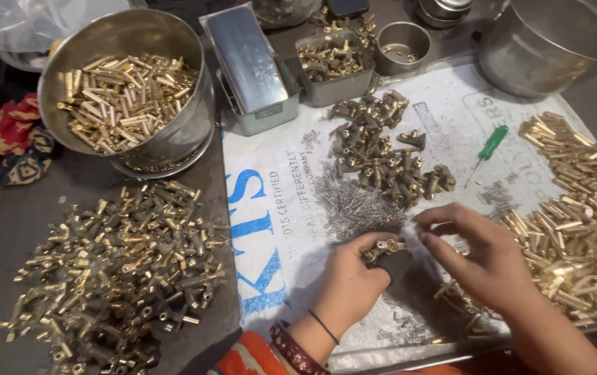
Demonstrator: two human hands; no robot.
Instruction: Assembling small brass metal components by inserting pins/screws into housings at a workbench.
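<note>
Brass fitting (387,246) sat gripped in the left hand (349,281), low in the middle of the bench (7,215), with its ringed end up and turned toward the right. The left fingers were curled tightly around it, seemingly together with a dark holder beneath. The right hand (482,260) hovered just beside it, on its right, thumb and forefinger pressed together at the tips as if pinching something too small to make out. The right hand was therefore the nearer free hand, and the fitting lay directly to the left of its fingertips. Just behind both hands lay a scatter of thin steel pins (354,205) on a printed white sack (271,208). Farther back sat a heap of dark assembled fittings (389,156), a green screwdriver (489,147) and a steel bowl of brass tubes (128,94).
</note>
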